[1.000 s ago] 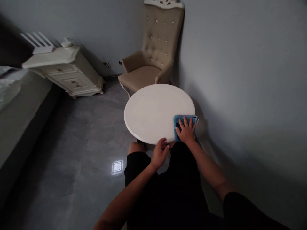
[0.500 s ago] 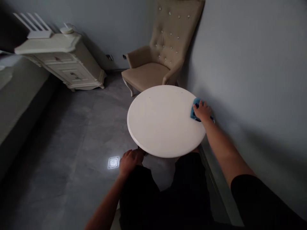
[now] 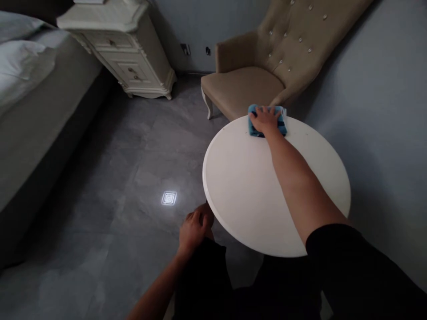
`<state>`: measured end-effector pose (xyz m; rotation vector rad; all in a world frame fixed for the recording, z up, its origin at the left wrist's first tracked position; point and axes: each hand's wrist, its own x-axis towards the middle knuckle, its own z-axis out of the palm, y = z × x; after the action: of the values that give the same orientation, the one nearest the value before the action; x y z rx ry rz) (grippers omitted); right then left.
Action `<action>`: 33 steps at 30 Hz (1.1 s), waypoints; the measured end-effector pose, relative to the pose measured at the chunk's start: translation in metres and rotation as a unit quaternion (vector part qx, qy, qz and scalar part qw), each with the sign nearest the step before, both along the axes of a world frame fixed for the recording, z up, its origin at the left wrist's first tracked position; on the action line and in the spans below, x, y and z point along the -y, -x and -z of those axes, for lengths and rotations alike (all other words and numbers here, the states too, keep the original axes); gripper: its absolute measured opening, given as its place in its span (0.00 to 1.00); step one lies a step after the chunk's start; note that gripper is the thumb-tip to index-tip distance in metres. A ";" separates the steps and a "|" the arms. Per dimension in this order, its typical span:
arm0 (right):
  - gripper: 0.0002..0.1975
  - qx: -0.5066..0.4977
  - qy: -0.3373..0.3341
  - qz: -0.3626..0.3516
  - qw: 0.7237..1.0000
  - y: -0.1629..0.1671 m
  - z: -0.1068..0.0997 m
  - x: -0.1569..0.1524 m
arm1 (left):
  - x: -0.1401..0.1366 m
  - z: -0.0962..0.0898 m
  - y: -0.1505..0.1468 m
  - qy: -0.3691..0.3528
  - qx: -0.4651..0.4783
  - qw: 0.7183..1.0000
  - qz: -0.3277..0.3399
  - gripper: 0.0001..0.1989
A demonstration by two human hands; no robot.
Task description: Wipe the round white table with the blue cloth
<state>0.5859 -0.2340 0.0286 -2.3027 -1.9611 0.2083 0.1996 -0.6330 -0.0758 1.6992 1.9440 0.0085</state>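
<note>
Head view. Right hand (image 3: pixel 266 119) palm down, fingers fanned wide, flat on a folded blue cloth (image 3: pixel 256 131) with darker patches. Cloth lies at the far rim of the round white table (image 3: pixel 247 178), under that hand. A whitish patch shows at the cloth's edge, just right of the fingers; possibly a tag, too blurred to read. Left of the left hand, a bright square (image 3: pixel 169 198) on the grey floor (image 3: pixel 133 249); concentric outlines, mark in its middle too small to make out.

Cloth's centre hidden by the palm. Beyond the right hand, a tan armchair (image 3: pixel 243 86) with studded back, its top cut off by the frame. Well left of that hand, a cream nightstand (image 3: pixel 130 66); the white object (image 3: pixel 89 1) on it mostly out of frame. Bed (image 3: pixel 43 120) at far left, partly cut off.

Right arm stretched forward across the tabletop, elbow nearly straight, black sleeve (image 3: pixel 347 249) over the near right rim. Left hand (image 3: pixel 192 232) low, off the table, at the left knee (image 3: pixel 209 218), fingers bent; dim there, cannot tell whether it grips anything. Left forearm slants in from the bottom edge.
</note>
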 end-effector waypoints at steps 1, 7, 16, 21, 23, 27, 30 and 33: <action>0.39 -0.008 0.002 -0.035 0.999 0.030 -0.002 -0.002 | 0.000 0.002 0.001 0.001 0.002 1.000 -0.008 0.21; 0.31 -0.024 0.010 -0.247 0.969 0.189 -0.011 0.082 | 0.001 0.012 0.009 -0.005 0.010 0.998 -0.056 0.21; 0.24 0.049 -0.092 -0.443 0.891 0.172 0.005 0.391 | 0.018 0.008 0.014 -0.019 0.031 0.994 -0.103 0.24; 0.27 0.094 -0.095 -0.366 0.921 0.060 0.022 0.514 | 0.025 0.013 0.010 -0.020 0.020 0.996 -0.082 0.24; 0.30 0.094 -0.069 -0.276 0.954 0.015 0.028 0.537 | 0.023 0.013 0.007 -0.026 0.015 0.997 -0.071 0.25; 0.36 0.070 -0.060 -0.057 0.994 -0.064 0.032 0.537 | 0.018 0.009 -0.001 -0.018 -0.002 0.998 -0.059 0.26; 0.38 0.055 -0.057 0.078 0.994 -0.114 0.029 0.500 | 0.014 0.006 -0.007 -0.007 -0.009 0.999 -0.048 0.27; 0.40 0.053 -0.038 0.176 0.982 -0.157 0.020 0.437 | 0.010 0.006 -0.009 -0.008 -0.010 0.999 -0.037 0.26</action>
<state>0.7432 -0.6712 0.0090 -2.6023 -1.5326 -0.0197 0.2090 -0.6435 -0.0815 1.6420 2.0255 0.0359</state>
